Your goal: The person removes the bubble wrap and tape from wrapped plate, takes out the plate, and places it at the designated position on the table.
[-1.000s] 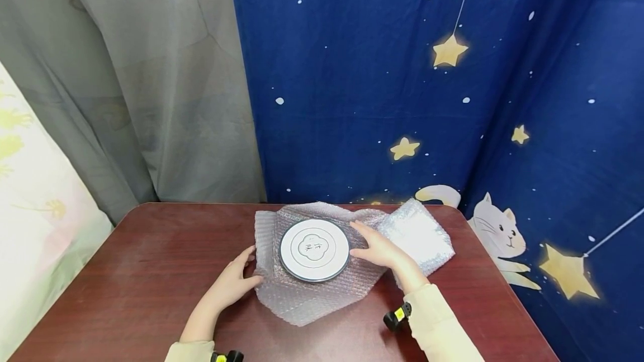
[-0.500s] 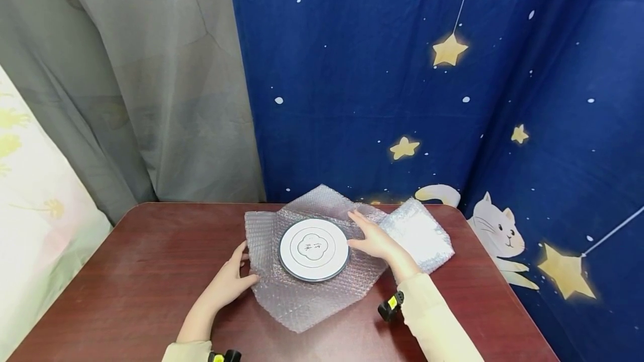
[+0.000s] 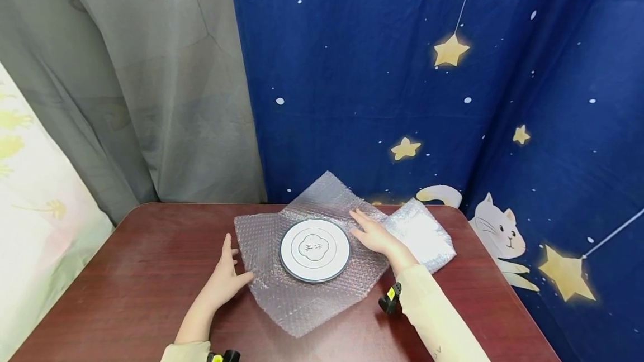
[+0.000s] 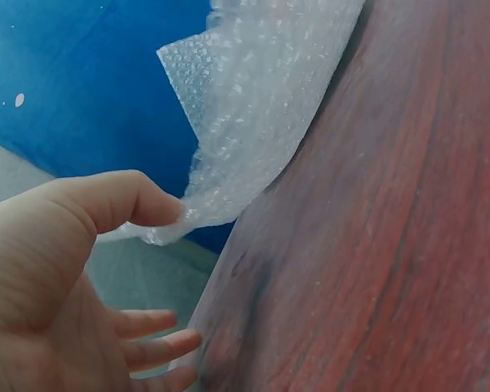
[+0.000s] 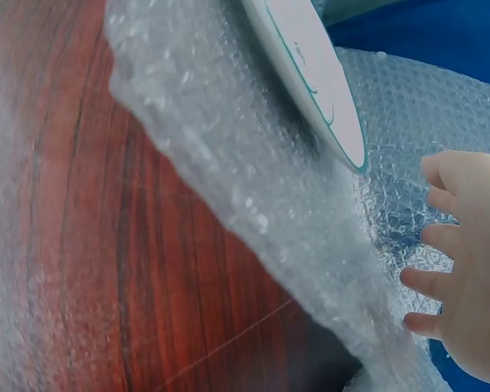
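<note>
A white round plate (image 3: 315, 268) with a dark rim lies on a spread sheet of bubble wrap (image 3: 302, 309). Characters inside a flower-shaped outline mark its middle. By the sheet's left edge is my left hand (image 3: 223, 281), fingers extended and thumb at the edge; in the left wrist view the thumb tip meets the bubble wrap (image 4: 253, 106). My right hand (image 3: 374, 233) is over the sheet's right part, fingers spread, a little apart from the plate. In the right wrist view the plate's rim (image 5: 343, 143) stands left of that hand (image 5: 474, 261).
A folded pack of bubble wrap (image 3: 420, 236) lies at the right, partly behind my right forearm. The dark red table (image 3: 166, 261) ends at a back edge, with grey and blue curtains (image 3: 352, 82) behind. The sheet's far corner reaches past that edge.
The bubble wrap has spread wider: its left edge has moved left and its far corner outward. My left hand has shifted left with the edge. My right hand has come away from the plate's rim.
</note>
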A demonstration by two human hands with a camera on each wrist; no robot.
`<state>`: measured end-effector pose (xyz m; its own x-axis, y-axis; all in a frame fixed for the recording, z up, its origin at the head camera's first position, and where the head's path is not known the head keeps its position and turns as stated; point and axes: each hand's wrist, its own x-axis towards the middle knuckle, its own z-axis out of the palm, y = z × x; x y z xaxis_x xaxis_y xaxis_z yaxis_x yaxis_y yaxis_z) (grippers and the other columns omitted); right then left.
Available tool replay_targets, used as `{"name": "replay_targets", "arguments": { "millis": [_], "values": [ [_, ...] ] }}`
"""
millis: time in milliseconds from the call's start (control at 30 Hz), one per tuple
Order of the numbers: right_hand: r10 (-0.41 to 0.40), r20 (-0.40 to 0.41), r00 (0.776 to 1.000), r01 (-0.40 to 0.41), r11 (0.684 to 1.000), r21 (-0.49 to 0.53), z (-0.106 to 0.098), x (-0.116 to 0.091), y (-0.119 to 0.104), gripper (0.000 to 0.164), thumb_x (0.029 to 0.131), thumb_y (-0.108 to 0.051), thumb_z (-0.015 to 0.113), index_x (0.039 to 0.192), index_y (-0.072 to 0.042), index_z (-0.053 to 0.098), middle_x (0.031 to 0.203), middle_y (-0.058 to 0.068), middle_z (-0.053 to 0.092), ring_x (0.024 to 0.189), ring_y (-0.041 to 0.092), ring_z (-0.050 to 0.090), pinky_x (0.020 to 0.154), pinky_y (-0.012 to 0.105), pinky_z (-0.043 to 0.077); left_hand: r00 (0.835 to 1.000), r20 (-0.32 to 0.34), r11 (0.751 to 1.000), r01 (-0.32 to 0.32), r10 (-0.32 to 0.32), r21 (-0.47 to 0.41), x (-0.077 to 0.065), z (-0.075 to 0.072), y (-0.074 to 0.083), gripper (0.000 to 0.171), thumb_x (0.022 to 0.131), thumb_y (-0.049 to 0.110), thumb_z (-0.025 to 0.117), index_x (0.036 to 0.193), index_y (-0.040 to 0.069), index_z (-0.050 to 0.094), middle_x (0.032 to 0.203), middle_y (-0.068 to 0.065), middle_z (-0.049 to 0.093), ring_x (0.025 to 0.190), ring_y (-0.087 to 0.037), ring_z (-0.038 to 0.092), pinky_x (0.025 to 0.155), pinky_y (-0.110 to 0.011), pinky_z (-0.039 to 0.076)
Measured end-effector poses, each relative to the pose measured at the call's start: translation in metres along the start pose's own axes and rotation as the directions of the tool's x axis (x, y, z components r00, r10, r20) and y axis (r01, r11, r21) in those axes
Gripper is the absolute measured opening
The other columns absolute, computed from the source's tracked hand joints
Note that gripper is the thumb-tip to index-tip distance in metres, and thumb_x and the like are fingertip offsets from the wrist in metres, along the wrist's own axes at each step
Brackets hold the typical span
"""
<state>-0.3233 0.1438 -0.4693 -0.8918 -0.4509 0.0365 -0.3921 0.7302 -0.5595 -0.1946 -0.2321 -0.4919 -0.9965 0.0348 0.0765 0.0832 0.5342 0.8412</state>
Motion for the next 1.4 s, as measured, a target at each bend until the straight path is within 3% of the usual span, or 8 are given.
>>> {"name": "replay_targets", "arguments": {
  "millis": [100, 333, 400, 567, 733, 900, 1233, 1400],
  "values": [
    [0.019, 0.003, 1.0, -0.019, 0.999, -0.044, 0.001, 0.001, 0.002, 0.052, 0.099, -0.018, 0.047, 0.148, -0.004, 0.034, 0.152, 0.021, 0.025, 0.138, 0.04, 0.023, 0.11, 0.055, 0.018, 1.0, -0.03, 1.0, 0.003, -0.003, 0.01, 0.0, -0.001, -0.002, 0.118, 0.074, 0.005, 0.073, 0.149, 0.005, -0.019, 0.142, -0.038, 0.021, 0.123, -0.052, 0.036, 0.097, -0.057, 0.035],
    [0.048, 0.031, 0.998, -0.044, 0.993, -0.111, 0.0, 0.001, 0.005, 0.053, 0.096, -0.013, 0.045, 0.148, -0.004, 0.034, 0.151, 0.023, 0.027, 0.137, 0.047, 0.02, 0.109, 0.059, 0.012, 0.998, -0.055, 0.996, 0.012, -0.007, 0.092, -0.001, -0.002, -0.005, 0.121, 0.071, 0.006, 0.074, 0.152, 0.013, -0.015, 0.149, -0.035, 0.001, 0.132, -0.058, 0.008, 0.099, -0.072, 0.017],
    [0.051, 0.038, 0.998, -0.045, 0.99, -0.133, 0.0, 0.001, 0.005, 0.055, 0.094, -0.012, 0.047, 0.147, -0.003, 0.035, 0.15, 0.023, 0.028, 0.136, 0.047, 0.021, 0.109, 0.059, 0.013, 0.999, -0.046, 0.993, 0.033, -0.028, 0.117, -0.002, -0.003, -0.005, 0.118, 0.071, 0.008, 0.073, 0.153, 0.014, -0.012, 0.15, -0.034, 0.0, 0.131, -0.06, 0.008, 0.096, -0.075, 0.015],
    [0.051, 0.059, 0.997, -0.038, 0.979, -0.201, -0.002, 0.0, 0.006, 0.064, 0.086, -0.013, 0.057, 0.146, -0.003, 0.037, 0.149, 0.024, 0.03, 0.136, 0.048, 0.023, 0.108, 0.061, 0.015, 0.996, -0.027, 0.978, 0.093, -0.09, 0.186, -0.002, -0.004, -0.003, 0.111, 0.071, 0.012, 0.073, 0.153, 0.006, -0.001, 0.149, -0.036, -0.001, 0.129, -0.062, 0.01, 0.095, -0.075, 0.013],
    [0.045, 0.084, 0.996, -0.024, 0.973, -0.228, -0.002, -0.001, 0.01, 0.071, 0.08, -0.016, 0.062, 0.146, -0.003, 0.038, 0.149, 0.026, 0.029, 0.137, 0.046, 0.022, 0.108, 0.06, 0.015, 0.994, -0.015, 0.967, 0.109, -0.109, 0.231, -0.004, -0.004, -0.002, 0.1, 0.07, 0.015, 0.071, 0.148, -0.008, 0.014, 0.147, -0.039, 0.001, 0.129, -0.061, 0.011, 0.095, -0.073, 0.014],
    [0.057, 0.111, 0.992, -0.025, 0.96, -0.278, -0.002, -0.002, 0.013, 0.074, 0.078, -0.023, 0.062, 0.145, -0.004, 0.04, 0.149, 0.025, 0.029, 0.138, 0.042, 0.022, 0.109, 0.057, 0.013, 0.991, 0.011, 0.958, 0.126, -0.133, 0.257, -0.005, -0.003, -0.005, 0.093, 0.073, 0.02, 0.07, 0.144, -0.014, 0.02, 0.146, -0.041, -0.002, 0.13, -0.06, 0.007, 0.096, -0.073, 0.011],
    [0.067, 0.172, 0.983, -0.007, 0.944, -0.331, 0.0, -0.004, 0.018, 0.08, 0.079, -0.037, 0.072, 0.145, -0.005, 0.04, 0.151, 0.026, 0.025, 0.139, 0.041, 0.019, 0.111, 0.055, 0.007, 0.989, 0.041, 0.947, 0.126, -0.144, 0.295, -0.008, -0.003, -0.007, 0.102, 0.074, 0.036, 0.078, 0.141, -0.017, 0.025, 0.149, -0.037, -0.012, 0.134, -0.057, 0.001, 0.097, -0.072, 0.011],
    [0.053, 0.165, 0.985, 0.005, 0.942, -0.335, 0.004, -0.006, 0.019, 0.076, 0.082, -0.035, 0.071, 0.144, -0.003, 0.041, 0.15, 0.026, 0.026, 0.14, 0.039, 0.019, 0.112, 0.053, 0.006, 0.989, 0.057, 0.938, 0.112, -0.138, 0.329, -0.008, -0.003, -0.008, 0.102, 0.074, 0.039, 0.079, 0.14, -0.018, 0.027, 0.151, -0.035, -0.007, 0.134, -0.056, 0.002, 0.097, -0.072, 0.012]
  ]
}}
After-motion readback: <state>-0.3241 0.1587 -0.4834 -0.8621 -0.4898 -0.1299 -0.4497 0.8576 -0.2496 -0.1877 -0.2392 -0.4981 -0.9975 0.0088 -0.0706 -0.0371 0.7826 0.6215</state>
